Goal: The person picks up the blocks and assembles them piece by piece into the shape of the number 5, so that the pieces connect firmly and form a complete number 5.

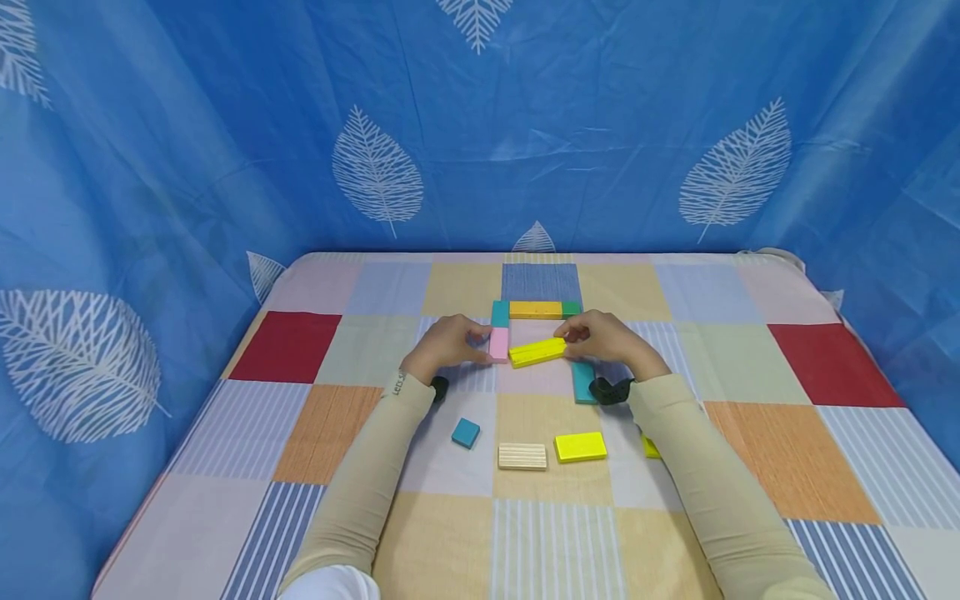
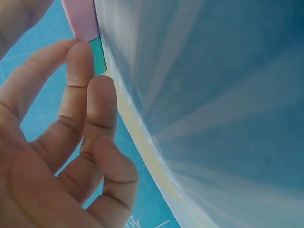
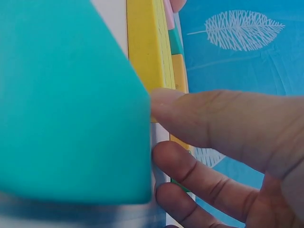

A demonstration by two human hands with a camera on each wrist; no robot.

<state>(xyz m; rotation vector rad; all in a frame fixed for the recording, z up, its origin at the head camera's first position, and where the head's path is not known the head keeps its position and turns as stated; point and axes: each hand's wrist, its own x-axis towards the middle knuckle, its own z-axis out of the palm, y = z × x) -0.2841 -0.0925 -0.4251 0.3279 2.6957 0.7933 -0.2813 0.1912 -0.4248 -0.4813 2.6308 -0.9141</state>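
Note:
My left hand (image 1: 453,343) is at the left side of a pink block (image 1: 498,344), its thumb and index finger at the block's near and far ends. The other fingers curl loosely in the left wrist view. My right hand (image 1: 600,340) pinches the right end of a long yellow block (image 1: 537,352), which lies slanted with its left end near the pink block. Behind the pink block is a teal block (image 1: 500,313). Next to it lies an orange-yellow block (image 1: 535,310), with a green block (image 1: 571,309) at its right end. Another teal block (image 3: 71,109) looms close in the right wrist view.
Nearer the body lie a small blue block (image 1: 466,432), a ridged wooden block (image 1: 522,456) and a yellow block (image 1: 581,447). One more yellow piece (image 1: 650,447) is partly hidden by the right sleeve. A patchwork cloth (image 1: 427,533) covers the table; a blue curtain (image 1: 525,150) hangs behind.

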